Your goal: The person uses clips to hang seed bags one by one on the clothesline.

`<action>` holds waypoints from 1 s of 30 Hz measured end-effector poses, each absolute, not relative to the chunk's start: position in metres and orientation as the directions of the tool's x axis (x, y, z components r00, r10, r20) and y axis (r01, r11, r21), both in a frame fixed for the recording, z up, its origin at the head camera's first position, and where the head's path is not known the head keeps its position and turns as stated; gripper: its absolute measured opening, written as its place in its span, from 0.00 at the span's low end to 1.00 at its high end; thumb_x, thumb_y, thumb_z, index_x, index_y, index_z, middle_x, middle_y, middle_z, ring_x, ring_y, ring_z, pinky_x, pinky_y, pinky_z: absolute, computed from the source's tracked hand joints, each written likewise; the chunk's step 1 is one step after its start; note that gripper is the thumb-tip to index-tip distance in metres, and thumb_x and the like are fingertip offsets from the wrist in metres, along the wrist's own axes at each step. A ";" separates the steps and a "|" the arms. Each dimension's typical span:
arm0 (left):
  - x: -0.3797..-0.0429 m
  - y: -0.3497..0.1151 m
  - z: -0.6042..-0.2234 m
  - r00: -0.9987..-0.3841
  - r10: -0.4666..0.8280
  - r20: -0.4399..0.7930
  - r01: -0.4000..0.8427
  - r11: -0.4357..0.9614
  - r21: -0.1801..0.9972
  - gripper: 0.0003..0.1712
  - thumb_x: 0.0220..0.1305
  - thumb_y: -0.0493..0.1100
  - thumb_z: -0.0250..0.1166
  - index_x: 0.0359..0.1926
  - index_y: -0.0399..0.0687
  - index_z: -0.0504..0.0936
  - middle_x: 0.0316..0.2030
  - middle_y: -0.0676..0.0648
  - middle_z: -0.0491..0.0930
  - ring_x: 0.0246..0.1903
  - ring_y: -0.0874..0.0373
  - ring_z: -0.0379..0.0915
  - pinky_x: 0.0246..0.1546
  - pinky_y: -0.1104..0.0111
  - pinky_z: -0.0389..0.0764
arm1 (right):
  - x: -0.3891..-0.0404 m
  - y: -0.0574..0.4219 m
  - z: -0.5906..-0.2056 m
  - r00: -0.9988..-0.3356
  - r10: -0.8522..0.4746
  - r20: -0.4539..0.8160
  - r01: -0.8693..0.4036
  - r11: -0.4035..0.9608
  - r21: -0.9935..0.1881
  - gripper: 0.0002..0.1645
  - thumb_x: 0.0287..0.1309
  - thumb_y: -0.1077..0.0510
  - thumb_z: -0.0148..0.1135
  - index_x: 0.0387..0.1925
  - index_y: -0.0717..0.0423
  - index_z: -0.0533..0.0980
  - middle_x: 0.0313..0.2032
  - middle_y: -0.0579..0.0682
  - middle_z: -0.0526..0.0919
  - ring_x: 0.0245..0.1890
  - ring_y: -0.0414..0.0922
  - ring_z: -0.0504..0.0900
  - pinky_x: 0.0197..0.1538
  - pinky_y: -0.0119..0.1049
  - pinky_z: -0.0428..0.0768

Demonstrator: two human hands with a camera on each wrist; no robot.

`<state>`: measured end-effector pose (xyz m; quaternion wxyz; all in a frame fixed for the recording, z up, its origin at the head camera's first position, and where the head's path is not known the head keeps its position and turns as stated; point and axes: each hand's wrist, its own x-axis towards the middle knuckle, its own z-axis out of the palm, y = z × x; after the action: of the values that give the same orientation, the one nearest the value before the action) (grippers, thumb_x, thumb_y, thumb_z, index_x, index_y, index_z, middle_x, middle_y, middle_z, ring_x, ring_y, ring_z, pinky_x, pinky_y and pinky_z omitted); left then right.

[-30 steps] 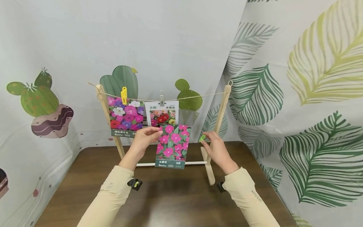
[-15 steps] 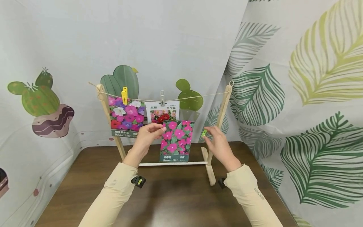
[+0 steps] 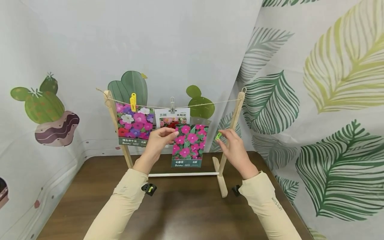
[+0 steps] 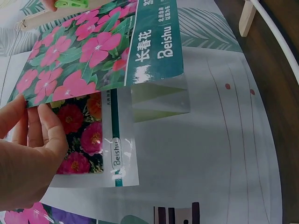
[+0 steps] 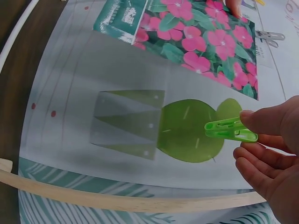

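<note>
My left hand (image 3: 157,141) pinches the upper left edge of a seed packet (image 3: 189,145) printed with pink flowers above a green band. In the head view the packet hangs below the string (image 3: 210,103), overlapping a white seed packet (image 3: 162,114) behind it. Between thumb and fingers, my right hand (image 3: 235,150) holds a small green clothespin (image 5: 231,129), to the right of the pink packet. A metal clip (image 3: 172,105) fastens the white packet to the string. Farther left, a yellow clothespin (image 3: 133,102) holds up a packet of mixed petunias (image 3: 136,121).
The string runs between two wooden posts (image 3: 235,113) of a stand, joined low down by a white rod (image 3: 183,174). It stands on a dark brown table (image 3: 186,213). Behind hangs a cloth (image 3: 192,43) printed with cacti and leaves.
My left hand has moved the pink-flowered packet up and to the right, nearer the string. My right hand has risen slightly with the green clothespin. The hanging packets stay in place.
</note>
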<state>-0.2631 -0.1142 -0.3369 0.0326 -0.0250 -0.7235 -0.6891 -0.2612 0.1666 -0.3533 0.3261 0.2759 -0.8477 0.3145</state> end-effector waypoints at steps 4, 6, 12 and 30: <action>-0.266 -0.111 -0.336 -0.995 0.000 0.096 0.096 0.041 0.995 0.18 0.60 0.48 0.69 0.47 0.42 0.82 0.43 0.47 0.82 0.41 0.53 0.78 0.50 0.56 0.77 | -0.263 0.169 -0.348 -0.620 -0.260 0.741 -0.684 0.642 -0.347 0.20 0.55 0.67 0.67 0.50 0.67 0.75 0.44 0.61 0.77 0.45 0.54 0.79 0.47 0.46 0.80; -0.266 -0.109 -0.335 -0.995 -0.001 0.104 0.104 0.042 0.994 0.18 0.60 0.48 0.69 0.47 0.42 0.83 0.43 0.47 0.82 0.40 0.53 0.78 0.50 0.56 0.77 | -0.262 0.169 -0.344 -0.611 -0.258 0.749 -0.689 0.639 -0.342 0.20 0.55 0.67 0.67 0.50 0.67 0.76 0.44 0.61 0.77 0.45 0.55 0.79 0.47 0.46 0.80; -0.266 -0.102 -0.330 -0.993 0.013 0.116 0.116 0.016 0.993 0.17 0.61 0.46 0.68 0.47 0.40 0.83 0.40 0.48 0.83 0.37 0.56 0.79 0.50 0.55 0.77 | -0.261 0.170 -0.336 -0.574 -0.252 0.779 -0.699 0.646 -0.306 0.21 0.53 0.68 0.68 0.50 0.67 0.76 0.43 0.60 0.78 0.44 0.55 0.79 0.46 0.46 0.79; -0.268 -0.082 -0.320 -0.989 0.018 0.144 0.144 -0.029 0.989 0.15 0.65 0.41 0.64 0.50 0.38 0.82 0.44 0.44 0.82 0.34 0.57 0.79 0.50 0.52 0.77 | -0.258 0.168 -0.308 -0.543 -0.253 0.800 -0.701 0.661 -0.267 0.21 0.53 0.70 0.68 0.50 0.69 0.75 0.45 0.62 0.78 0.45 0.55 0.79 0.47 0.47 0.79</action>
<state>-0.2676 -0.0821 -0.3201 0.0439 -0.0582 -0.6954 -0.7149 -0.2578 0.1679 -0.3083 0.3811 0.2882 -0.8278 0.2940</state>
